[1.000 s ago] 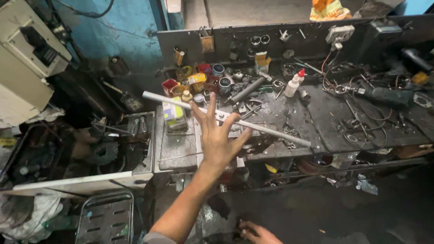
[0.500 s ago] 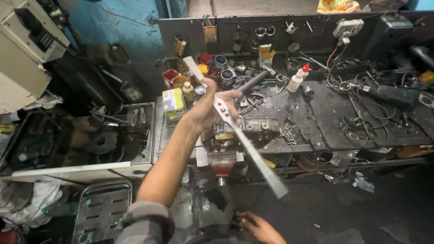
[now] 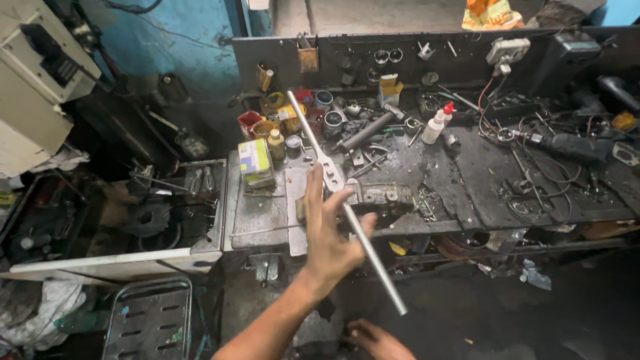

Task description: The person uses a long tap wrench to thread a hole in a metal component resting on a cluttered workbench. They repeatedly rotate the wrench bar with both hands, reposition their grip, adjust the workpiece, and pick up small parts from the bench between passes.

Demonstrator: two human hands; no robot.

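— Holding what, up front?
— Left hand (image 3: 333,243), fingers spread, thumb pinching a long silvery metal rod with a flat wrench-like middle (image 3: 347,213); slanting from near the red and yellow tins (image 3: 263,123) down past the edge of the greasy dark metal workbench (image 3: 480,173).
— And lower down?
— Right hand (image 3: 377,339) at bottom edge, mostly cut off; cannot tell whether gripping anything, possibly resting on something dark.
— Nearby?
— Green-and-white cardboard box (image 3: 255,162) just left of the rod; white squeeze bottle with red cap (image 3: 437,123) well to the right.
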